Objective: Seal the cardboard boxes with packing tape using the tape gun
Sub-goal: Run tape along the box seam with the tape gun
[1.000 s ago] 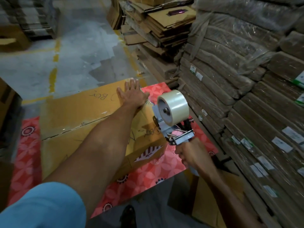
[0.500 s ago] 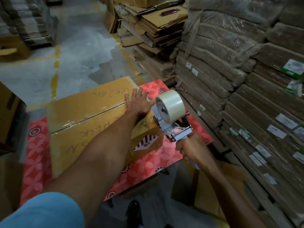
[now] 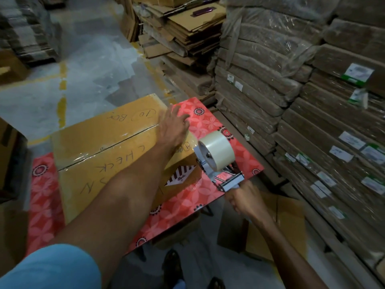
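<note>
**Tape gun pulled back off the box end, seam already glossy**

While the left hand (image 3: 174,127) lies flat with fingers spread on the far right end of the cardboard box (image 3: 108,155), the right hand (image 3: 242,198) has drawn the tape gun (image 3: 218,161) back toward the body and slightly lower than it sat a second ago. Its grip is wrapped tight around the gun's handle, with the tape roll (image 3: 216,153) standing above the fist, just beside the box's right end and apart from its top. Over that second the left palm has slid from the back flap toward the middle seam near the corner. A shiny strip shows along the seam (image 3: 100,150), so I judge the top run is laid and the hand is pressing the end down; whether the tape is cut I cannot tell. If so, this box is close to done, with only the tail to smooth on the end face.

The box sits on a bench (image 3: 208,195) covered in red flowered sheeting, with handwriting across both flaps. Around it the room is a dim warehouse: a concrete floor (image 3: 83,76) with worn yellow lines, flattened cartons (image 3: 187,32) heaped behind, and wrapped, labelled bundles (image 3: 312,122) stacked high along the right.
</note>
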`<state>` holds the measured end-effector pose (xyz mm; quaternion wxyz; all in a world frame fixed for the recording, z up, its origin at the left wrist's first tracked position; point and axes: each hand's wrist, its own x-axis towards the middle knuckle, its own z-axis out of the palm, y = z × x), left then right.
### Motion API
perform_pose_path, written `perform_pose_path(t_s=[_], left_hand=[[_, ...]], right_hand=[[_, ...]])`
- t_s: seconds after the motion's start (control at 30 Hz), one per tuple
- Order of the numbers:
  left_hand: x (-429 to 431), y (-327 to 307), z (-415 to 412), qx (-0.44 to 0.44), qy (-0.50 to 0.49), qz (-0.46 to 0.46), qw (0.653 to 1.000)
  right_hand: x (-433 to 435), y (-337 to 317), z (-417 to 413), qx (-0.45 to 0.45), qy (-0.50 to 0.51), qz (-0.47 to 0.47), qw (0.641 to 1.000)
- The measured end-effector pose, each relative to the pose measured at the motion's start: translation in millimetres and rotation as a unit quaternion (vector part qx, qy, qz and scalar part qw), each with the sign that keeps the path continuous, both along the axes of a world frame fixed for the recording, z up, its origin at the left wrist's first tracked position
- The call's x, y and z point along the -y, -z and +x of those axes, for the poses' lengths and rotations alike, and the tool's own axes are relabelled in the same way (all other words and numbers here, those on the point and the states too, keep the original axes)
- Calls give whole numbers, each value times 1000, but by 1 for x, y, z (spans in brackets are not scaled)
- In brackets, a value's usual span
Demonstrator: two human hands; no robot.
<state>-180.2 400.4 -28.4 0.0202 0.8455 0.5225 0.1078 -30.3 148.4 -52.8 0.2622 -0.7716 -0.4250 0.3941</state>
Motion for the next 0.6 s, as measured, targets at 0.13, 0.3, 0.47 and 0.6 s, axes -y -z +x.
perform_pose_path(t_s=[0.13, 0.3, 0.47, 0.6], left_hand=[[23, 8, -7, 39, 274, -41, 960], [27, 4, -17, 24, 256, -65, 964], [27, 4, -12, -2, 247, -80, 966], [31, 6, -4, -58, 225, -60, 971]], right_hand=[[-9, 7, -5, -94, 51, 4, 994], [-15, 13, -15, -110, 50, -8, 993], [7, 38, -9, -208, 170, -57, 961], [5, 44, 8, -142, 202, -35, 968]])
